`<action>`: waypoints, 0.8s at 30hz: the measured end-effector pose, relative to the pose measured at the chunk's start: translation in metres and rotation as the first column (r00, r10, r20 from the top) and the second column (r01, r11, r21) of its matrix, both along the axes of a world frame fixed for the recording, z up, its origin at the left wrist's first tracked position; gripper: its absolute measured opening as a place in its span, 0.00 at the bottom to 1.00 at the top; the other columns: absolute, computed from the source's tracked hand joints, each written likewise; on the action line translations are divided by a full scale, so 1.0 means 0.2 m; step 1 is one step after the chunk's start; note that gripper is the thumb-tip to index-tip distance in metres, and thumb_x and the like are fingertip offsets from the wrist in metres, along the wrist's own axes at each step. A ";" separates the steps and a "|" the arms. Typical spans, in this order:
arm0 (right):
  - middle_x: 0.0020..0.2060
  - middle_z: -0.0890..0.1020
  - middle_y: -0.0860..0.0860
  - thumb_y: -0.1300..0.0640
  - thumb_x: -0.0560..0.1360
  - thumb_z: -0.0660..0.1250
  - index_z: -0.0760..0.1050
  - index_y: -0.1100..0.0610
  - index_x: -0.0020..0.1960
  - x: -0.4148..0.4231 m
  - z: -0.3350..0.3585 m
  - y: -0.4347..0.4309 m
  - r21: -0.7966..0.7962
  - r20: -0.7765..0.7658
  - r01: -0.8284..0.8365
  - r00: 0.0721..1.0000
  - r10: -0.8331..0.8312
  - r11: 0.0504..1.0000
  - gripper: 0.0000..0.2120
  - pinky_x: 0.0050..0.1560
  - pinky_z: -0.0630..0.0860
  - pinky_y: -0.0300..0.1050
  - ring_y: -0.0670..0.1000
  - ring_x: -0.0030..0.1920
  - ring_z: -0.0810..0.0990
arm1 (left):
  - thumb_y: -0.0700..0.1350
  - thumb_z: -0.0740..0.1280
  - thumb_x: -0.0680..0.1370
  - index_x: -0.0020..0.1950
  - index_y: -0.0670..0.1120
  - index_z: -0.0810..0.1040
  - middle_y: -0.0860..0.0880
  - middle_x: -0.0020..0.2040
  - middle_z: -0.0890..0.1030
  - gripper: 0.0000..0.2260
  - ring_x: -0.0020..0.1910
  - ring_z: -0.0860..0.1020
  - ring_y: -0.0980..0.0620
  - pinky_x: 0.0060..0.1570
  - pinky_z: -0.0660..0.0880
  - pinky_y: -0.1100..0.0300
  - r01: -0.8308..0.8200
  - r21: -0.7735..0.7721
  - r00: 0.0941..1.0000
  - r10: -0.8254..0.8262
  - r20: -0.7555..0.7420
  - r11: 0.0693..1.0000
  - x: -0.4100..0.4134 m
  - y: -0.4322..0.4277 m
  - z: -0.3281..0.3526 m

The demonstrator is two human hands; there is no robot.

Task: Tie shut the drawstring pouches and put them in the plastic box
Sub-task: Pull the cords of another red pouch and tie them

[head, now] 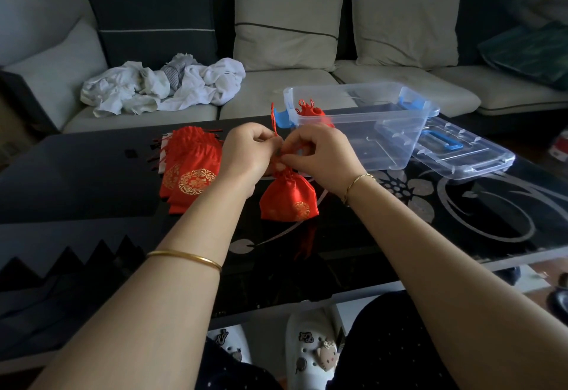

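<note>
A red drawstring pouch (289,202) with gold print hangs just above the dark table, its neck gathered. My left hand (250,156) and my right hand (322,159) pinch its red cords right above the neck; one cord end sticks up past my left fingers. A stack of flat red pouches (190,171) lies on the table to the left. The clear plastic box (368,131) with blue latches stands behind my hands, with one tied red pouch (309,111) inside at its left end.
The box's clear lid (467,156) lies to the right of the box. The glossy black table (76,183) has a floral pattern. Behind it is a sofa with cushions and a heap of white cloth (166,85). My knees and white clogs show below the table edge.
</note>
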State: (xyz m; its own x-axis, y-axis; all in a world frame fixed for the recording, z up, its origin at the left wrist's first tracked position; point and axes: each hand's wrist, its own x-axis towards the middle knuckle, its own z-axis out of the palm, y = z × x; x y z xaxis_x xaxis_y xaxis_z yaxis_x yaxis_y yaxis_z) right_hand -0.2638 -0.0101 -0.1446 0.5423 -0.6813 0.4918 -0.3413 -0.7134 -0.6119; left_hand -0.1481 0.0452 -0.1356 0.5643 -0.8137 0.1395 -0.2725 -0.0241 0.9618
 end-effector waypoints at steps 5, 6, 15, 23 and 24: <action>0.42 0.77 0.52 0.57 0.70 0.71 0.83 0.56 0.47 0.02 0.01 0.00 -0.173 -0.120 0.026 0.992 -0.047 0.985 0.07 0.40 0.63 0.37 0.46 0.43 0.71 | 0.37 0.68 0.74 0.37 0.43 0.78 0.45 0.32 0.79 0.06 0.22 0.76 0.53 0.35 0.80 0.55 -0.031 0.005 0.998 0.031 0.052 1.000 0.01 0.00 0.00; 0.41 0.76 0.51 0.57 0.70 0.70 0.83 0.55 0.47 0.03 0.01 -0.01 -0.197 -0.152 0.026 0.987 -0.057 0.980 0.07 0.40 0.62 0.38 0.46 0.43 0.70 | 0.37 0.69 0.74 0.37 0.43 0.78 0.44 0.32 0.79 0.06 0.24 0.77 0.51 0.39 0.80 0.51 -0.035 0.003 0.997 0.035 0.069 0.999 0.01 0.00 0.00; 0.24 0.75 0.45 0.59 0.72 0.68 0.79 0.60 0.33 0.02 -0.01 0.00 0.472 0.081 0.035 0.993 -0.083 0.881 0.10 0.27 0.71 0.34 0.41 0.25 0.71 | 0.39 0.68 0.72 0.44 0.48 0.74 0.47 0.45 0.78 0.06 0.44 0.78 0.50 0.45 0.75 0.61 -0.045 -0.014 0.963 0.047 0.265 0.999 0.02 0.05 0.06; 0.26 0.66 0.50 0.62 0.74 0.67 0.70 0.56 0.31 0.01 -0.03 -0.05 0.877 0.349 -0.261 0.923 -0.162 0.403 0.13 0.22 0.58 0.34 0.43 0.21 0.62 | 0.44 0.73 0.70 0.43 0.48 0.83 0.45 0.55 0.74 0.03 0.59 0.71 0.44 0.57 0.69 0.56 -0.013 0.033 0.754 -0.012 0.657 0.999 -0.01 0.07 0.02; 0.26 0.66 0.50 0.62 0.74 0.66 0.70 0.56 0.31 0.00 -0.03 -0.05 0.879 0.356 -0.276 0.922 -0.151 0.390 0.13 0.22 0.59 0.34 0.43 0.22 0.61 | 0.44 0.73 0.70 0.44 0.48 0.83 0.45 0.55 0.74 0.04 0.60 0.71 0.44 0.58 0.70 0.55 -0.019 0.029 0.742 -0.005 0.671 0.999 -0.02 0.07 0.02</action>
State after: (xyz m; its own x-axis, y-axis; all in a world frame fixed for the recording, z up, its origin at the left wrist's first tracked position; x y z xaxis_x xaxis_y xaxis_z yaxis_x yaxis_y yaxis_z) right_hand -0.2631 -0.0204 -0.1511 0.5541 -0.7944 -0.2489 0.0483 0.3291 -0.9430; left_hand -0.1511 0.0590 -0.1314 0.3408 -0.8209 0.4582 -0.8464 -0.0558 0.5296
